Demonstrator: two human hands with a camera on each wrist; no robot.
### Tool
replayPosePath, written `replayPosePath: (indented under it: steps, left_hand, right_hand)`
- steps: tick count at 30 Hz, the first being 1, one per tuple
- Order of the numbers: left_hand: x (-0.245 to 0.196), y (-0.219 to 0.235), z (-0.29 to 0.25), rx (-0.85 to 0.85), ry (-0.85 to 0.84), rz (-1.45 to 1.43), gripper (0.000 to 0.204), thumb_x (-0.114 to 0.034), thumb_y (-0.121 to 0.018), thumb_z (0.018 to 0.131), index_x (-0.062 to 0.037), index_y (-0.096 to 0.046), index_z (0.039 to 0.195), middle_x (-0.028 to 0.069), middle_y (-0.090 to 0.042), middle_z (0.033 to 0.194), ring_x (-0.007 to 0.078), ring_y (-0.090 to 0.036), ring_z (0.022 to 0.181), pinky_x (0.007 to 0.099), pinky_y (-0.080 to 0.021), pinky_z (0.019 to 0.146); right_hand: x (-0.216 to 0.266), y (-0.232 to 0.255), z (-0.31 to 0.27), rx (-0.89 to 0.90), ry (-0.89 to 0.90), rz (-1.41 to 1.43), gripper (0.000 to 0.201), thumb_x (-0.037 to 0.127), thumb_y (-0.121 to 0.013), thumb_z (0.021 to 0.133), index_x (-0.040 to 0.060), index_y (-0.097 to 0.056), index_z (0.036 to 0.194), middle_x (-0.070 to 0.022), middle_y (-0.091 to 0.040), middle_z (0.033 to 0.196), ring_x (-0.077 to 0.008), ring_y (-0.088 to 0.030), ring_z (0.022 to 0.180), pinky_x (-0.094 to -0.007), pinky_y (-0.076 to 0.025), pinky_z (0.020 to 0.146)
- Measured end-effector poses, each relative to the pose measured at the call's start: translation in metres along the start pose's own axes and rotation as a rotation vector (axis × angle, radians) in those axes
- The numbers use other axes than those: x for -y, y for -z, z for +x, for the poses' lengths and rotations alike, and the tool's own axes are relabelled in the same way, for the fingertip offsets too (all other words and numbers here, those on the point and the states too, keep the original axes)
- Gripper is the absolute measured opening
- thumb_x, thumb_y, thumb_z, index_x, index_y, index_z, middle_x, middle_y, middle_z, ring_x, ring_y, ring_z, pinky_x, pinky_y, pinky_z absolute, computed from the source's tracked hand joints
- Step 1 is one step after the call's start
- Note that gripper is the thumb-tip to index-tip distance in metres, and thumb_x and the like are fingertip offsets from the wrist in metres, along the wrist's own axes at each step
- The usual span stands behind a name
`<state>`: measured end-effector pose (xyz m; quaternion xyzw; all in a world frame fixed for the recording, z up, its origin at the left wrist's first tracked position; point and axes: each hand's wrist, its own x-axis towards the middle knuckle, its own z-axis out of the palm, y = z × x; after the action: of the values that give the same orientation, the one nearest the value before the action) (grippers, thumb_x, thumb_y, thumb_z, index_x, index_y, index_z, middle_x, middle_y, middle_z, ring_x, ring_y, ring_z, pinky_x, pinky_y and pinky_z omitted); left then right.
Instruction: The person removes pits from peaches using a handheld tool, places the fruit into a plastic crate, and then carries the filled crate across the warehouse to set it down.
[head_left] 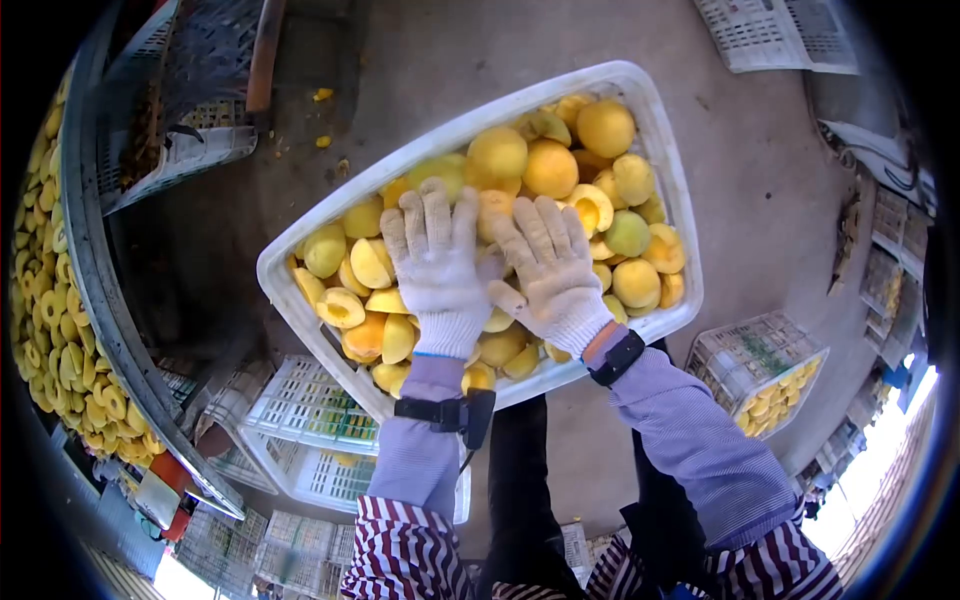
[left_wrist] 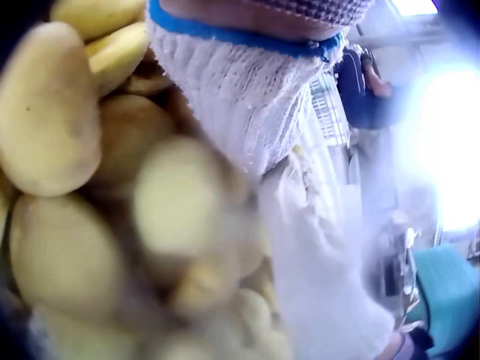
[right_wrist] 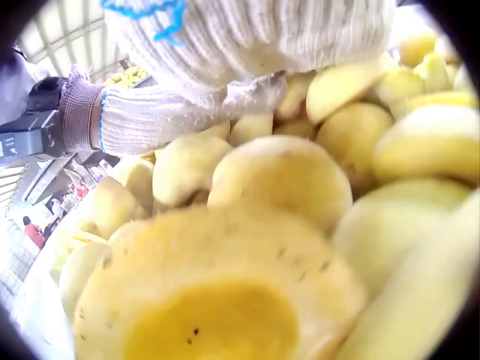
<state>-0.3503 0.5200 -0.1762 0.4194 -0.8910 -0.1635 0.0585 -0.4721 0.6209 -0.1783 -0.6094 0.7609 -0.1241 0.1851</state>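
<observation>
A white plastic crate [head_left: 480, 118] full of yellow fruit, whole and halved, lies under both gloved hands. My left hand [head_left: 436, 262] rests palm down on the fruit near the middle, fingers extended. Beside it my right hand [head_left: 548, 262] lies flat on the fruit, fingers straight, thumb toward the left hand. In the left wrist view, the left glove [left_wrist: 232, 90] is above blurred fruit [left_wrist: 49, 112]. The right wrist view has the right glove [right_wrist: 255, 37] over a halved fruit [right_wrist: 217, 277], with the left glove [right_wrist: 165, 116] behind. Neither hand visibly grips a fruit.
A metal-edged table [head_left: 95, 250] at the left bears many fruit halves. White crates [head_left: 320, 405] stand lower left, and another fruit crate [head_left: 755, 360] stands at the right. Fruit bits [head_left: 323, 142] lie on the floor. Someone in dark clothes [left_wrist: 360, 90] appears in the left wrist view.
</observation>
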Motion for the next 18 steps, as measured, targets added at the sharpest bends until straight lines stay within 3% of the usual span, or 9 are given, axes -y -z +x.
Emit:
replayPosePath:
  steps: [2,3,5,7,10,13,16,18]
  left_hand:
    - [-0.008,0.012,-0.002,-0.048,0.010,-0.076,0.069,-0.027,-0.078,0.068,-0.0105,-0.055,0.131,0.0174,-0.050,0.136,0.0405,-0.042,0.131,0.0561,-0.026,0.115]
    - [-0.014,0.016,-0.007,-0.065,0.015,-0.117,0.068,-0.027,-0.079,0.068,-0.0097,-0.056,0.129,0.0175,-0.051,0.134,0.0408,-0.043,0.130,0.0560,-0.026,0.115]
    - [-0.039,0.035,-0.014,-0.004,0.070,-0.190,0.064,-0.029,-0.079,0.070,-0.0081,-0.057,0.126,0.0178,-0.052,0.132,0.0406,-0.045,0.128,0.0572,-0.029,0.113]
    - [-0.064,0.033,-0.036,0.040,-0.068,-0.296,0.064,-0.031,-0.079,0.071,-0.0088,-0.057,0.127,0.0172,-0.053,0.133,0.0386,-0.047,0.127,0.0574,-0.031,0.112]
    - [-0.081,-0.018,-0.051,0.127,-0.202,-0.394,0.064,-0.028,-0.080,0.065,-0.0104,-0.058,0.123,0.0169,-0.056,0.128,0.0380,-0.049,0.121,0.0544,-0.037,0.106]
    - [-0.089,-0.029,-0.053,0.140,-0.232,-0.400,0.063,-0.027,-0.080,0.061,-0.0113,-0.059,0.119,0.0159,-0.058,0.123,0.0375,-0.051,0.114,0.0516,-0.040,0.100]
    - [-0.097,-0.010,-0.037,0.192,-0.253,-0.378,0.059,-0.026,-0.080,0.063,-0.0092,-0.058,0.115,0.0164,-0.058,0.121,0.0374,-0.052,0.112,0.0519,-0.040,0.100]
    - [-0.103,-0.002,-0.025,0.175,-0.261,-0.353,0.059,-0.026,-0.080,0.063,-0.0079,-0.057,0.115,0.0170,-0.058,0.121,0.0378,-0.053,0.112,0.0523,-0.040,0.100]
  right_hand:
    - [-0.003,0.022,0.002,0.046,0.020,0.095,0.073,0.043,-0.066,0.083,0.0111,-0.045,0.145,-0.0165,-0.047,0.145,-0.0383,-0.035,0.140,-0.0545,-0.021,0.118]
    - [-0.007,0.036,-0.002,-0.007,0.019,0.075,0.067,0.039,-0.069,0.083,0.0091,-0.049,0.140,-0.0176,-0.049,0.142,-0.0397,-0.040,0.137,-0.0541,-0.026,0.116]
    - [-0.027,0.047,-0.019,-0.105,-0.053,-0.024,0.066,0.039,-0.068,0.084,0.0080,-0.050,0.139,-0.0181,-0.049,0.142,-0.0395,-0.040,0.137,-0.0543,-0.027,0.116]
    - [-0.046,0.053,-0.037,-0.168,-0.144,-0.069,0.064,0.039,-0.068,0.085,0.0069,-0.051,0.138,-0.0184,-0.050,0.142,-0.0391,-0.041,0.136,-0.0543,-0.027,0.116]
    - [-0.070,0.062,-0.067,-0.186,-0.271,-0.113,0.062,0.035,-0.067,0.086,0.0051,-0.051,0.139,-0.0189,-0.050,0.143,-0.0389,-0.043,0.136,-0.0532,-0.029,0.115]
    - [-0.090,0.079,-0.081,-0.208,-0.278,-0.221,0.063,0.030,-0.068,0.088,0.0032,-0.048,0.142,-0.0209,-0.048,0.144,-0.0395,-0.043,0.136,-0.0494,-0.031,0.115]
    - [-0.124,0.076,-0.093,-0.137,-0.414,-0.180,0.065,0.037,-0.064,0.090,0.0019,-0.047,0.141,-0.0200,-0.049,0.143,-0.0369,-0.043,0.136,-0.0496,-0.031,0.114]
    - [-0.137,0.070,-0.098,-0.074,-0.561,-0.008,0.072,0.039,-0.066,0.089,0.0017,-0.041,0.146,-0.0213,-0.048,0.145,-0.0373,-0.045,0.133,-0.0472,-0.033,0.113]
